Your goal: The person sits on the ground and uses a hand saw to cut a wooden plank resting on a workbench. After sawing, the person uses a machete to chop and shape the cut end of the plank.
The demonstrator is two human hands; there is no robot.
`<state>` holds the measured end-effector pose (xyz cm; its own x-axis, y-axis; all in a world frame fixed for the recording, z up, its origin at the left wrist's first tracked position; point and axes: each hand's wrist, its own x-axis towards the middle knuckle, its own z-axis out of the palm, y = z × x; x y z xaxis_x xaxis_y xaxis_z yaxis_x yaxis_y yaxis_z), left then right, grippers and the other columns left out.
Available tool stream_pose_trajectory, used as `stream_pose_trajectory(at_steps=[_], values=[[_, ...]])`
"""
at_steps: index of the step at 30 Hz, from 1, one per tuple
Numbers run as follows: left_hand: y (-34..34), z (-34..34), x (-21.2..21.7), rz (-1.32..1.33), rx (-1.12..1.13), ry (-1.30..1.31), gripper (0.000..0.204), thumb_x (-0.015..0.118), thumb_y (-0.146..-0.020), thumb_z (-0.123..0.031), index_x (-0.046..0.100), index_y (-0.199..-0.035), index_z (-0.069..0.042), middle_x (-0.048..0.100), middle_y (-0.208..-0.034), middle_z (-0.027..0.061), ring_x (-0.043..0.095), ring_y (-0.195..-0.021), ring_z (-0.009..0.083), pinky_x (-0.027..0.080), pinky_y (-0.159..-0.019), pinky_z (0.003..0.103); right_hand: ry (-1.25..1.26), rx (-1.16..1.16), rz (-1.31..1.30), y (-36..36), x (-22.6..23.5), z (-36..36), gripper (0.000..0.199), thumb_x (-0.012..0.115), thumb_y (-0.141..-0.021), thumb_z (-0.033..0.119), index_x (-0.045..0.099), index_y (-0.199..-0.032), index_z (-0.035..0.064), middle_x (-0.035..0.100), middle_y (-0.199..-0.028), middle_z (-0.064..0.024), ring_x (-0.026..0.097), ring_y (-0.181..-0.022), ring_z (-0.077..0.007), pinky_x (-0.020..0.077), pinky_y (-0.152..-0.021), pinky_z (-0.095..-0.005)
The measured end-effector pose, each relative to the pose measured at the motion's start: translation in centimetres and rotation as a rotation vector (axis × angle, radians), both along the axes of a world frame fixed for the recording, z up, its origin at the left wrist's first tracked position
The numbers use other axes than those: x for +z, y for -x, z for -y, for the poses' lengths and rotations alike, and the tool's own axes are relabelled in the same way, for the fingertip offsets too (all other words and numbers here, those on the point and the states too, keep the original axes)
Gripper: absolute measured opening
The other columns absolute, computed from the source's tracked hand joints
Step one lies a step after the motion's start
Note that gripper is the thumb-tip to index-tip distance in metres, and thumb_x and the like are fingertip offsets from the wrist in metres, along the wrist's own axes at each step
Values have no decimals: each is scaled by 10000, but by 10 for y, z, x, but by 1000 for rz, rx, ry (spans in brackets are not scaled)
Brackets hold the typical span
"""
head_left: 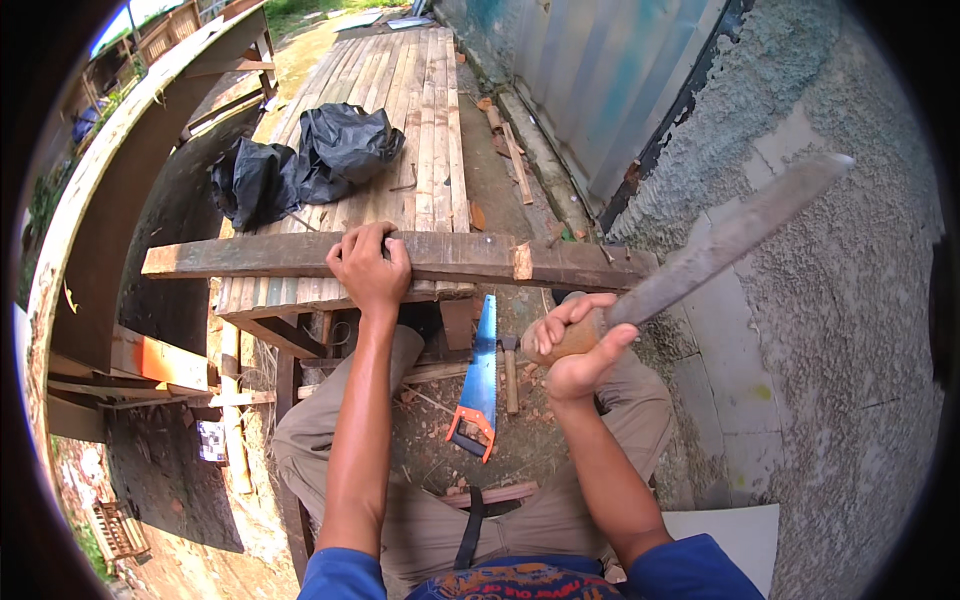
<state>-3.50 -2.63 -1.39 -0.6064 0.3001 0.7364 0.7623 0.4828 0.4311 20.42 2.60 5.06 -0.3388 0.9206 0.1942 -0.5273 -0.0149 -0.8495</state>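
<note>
A long dark wooden beam lies crosswise over the near end of the slatted bench, its right end jutting out past the edge. My left hand grips the beam near its middle, fingers curled over the top. In my right hand is a machete, held by its rounded wooden handle, with the wide grey blade pointing up and to the right. The blade is clear of the beam. A pale notch shows on the beam between my hands, and nails stick up near its right end.
A blue handsaw with an orange and black handle lies on the ground between my legs, beside a hammer. Black plastic bags rest on the slatted bench. A rough wall rises close on my right; a wooden frame stands left.
</note>
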Motion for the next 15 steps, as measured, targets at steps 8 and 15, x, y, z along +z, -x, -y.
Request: stream_pose_trajectory(at_steps=[8, 15], values=[[6, 7, -3, -50, 19, -7, 145, 605, -812, -141, 726, -892, -141, 723, -940, 11, 638, -1014, 208, 349, -977, 391, 557, 495, 248, -32, 27, 4, 707, 304, -977, 792, 438, -906, 101, 415, -622, -29, 382, -437, -131, 366, -440, -297], [3, 2, -3, -37, 17, -11, 146, 603, -811, -143, 723, -895, -139, 719, -941, 9, 633, -1028, 208, 344, -989, 392, -127, 17, -239, -21, 59, 2, 722, 268, -953, 829, 389, -915, 118, 389, -608, -37, 378, -442, -130, 365, -448, -284]])
